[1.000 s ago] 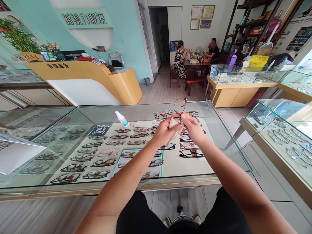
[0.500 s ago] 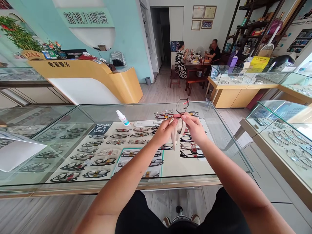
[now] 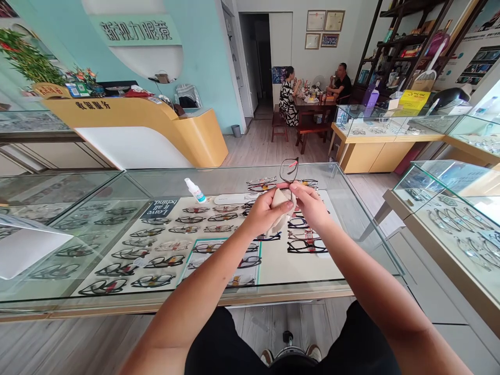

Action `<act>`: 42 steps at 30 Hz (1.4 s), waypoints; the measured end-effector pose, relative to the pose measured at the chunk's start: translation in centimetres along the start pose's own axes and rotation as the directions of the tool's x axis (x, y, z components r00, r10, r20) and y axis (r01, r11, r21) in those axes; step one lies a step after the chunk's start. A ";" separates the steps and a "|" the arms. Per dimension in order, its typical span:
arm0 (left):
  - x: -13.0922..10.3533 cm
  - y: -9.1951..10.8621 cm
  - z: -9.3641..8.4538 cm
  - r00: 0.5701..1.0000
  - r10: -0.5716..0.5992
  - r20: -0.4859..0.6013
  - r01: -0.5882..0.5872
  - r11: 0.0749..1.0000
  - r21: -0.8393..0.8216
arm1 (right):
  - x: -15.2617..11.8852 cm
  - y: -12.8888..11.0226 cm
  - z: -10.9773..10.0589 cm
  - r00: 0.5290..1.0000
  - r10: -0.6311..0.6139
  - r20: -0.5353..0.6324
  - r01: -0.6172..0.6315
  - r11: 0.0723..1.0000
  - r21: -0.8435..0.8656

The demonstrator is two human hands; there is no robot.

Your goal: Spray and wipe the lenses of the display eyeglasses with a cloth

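Note:
Above the glass counter, my left hand (image 3: 265,211) is closed on a pale cloth (image 3: 279,211), which is folded around one lens of a pair of dark-framed glasses (image 3: 289,171). My right hand (image 3: 308,202) pinches the same glasses near the middle of the frame, and the other lens rim sticks up above the fingers. A white spray bottle (image 3: 196,190) with a blue band stands on the counter to the left of my hands.
Rows of glasses (image 3: 154,260) lie inside the glass display case (image 3: 336,289) beneath my arms. A white panel (image 3: 31,247) sits at the left edge. Two people are seated at a dark table (image 3: 316,107) in the back.
The cloth is now gathered higher in my left hand, with its hanging corner drawn up and my left thumb lying across it. The view has shifted slightly.

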State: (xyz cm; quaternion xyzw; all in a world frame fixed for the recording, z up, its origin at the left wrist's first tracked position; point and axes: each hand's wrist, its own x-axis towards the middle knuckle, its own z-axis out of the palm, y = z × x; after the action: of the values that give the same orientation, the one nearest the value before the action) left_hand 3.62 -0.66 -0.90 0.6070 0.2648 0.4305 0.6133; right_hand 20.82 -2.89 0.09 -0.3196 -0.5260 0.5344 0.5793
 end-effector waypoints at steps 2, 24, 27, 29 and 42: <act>0.0 0.1 0.3 0.999 -0.012 -0.045 0.011 1.000 -0.024 | -0.1 -0.1 0.0 0.999 -0.006 0.050 0.006 1.000 0.001; -0.7 0.6 -0.6 0.992 0.029 0.126 -0.033 0.999 0.030 | -0.2 -1.0 0.2 0.995 0.041 -0.088 -0.040 0.999 0.022; -0.7 0.3 -0.6 0.993 0.019 0.112 -0.023 0.999 0.034 | -0.1 -0.9 0.3 0.998 0.023 -0.065 -0.020 0.998 0.054; -0.6 0.1 -0.4 0.997 0.010 0.074 -0.010 1.000 -0.004 | -0.2 -0.8 0.6 0.999 0.011 -0.041 -0.009 0.998 0.057; -0.6 0.3 0.9 0.989 0.071 -0.129 -0.074 0.997 -0.019 | -0.8 -1.0 1.5 0.995 -0.094 0.041 0.097 0.992 -0.076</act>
State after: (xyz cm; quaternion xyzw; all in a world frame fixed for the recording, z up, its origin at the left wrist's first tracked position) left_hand 4.06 -1.66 -0.60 0.5799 0.2762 0.4937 0.5863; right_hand 19.78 -4.20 1.17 -0.3062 -0.5718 0.4912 0.5815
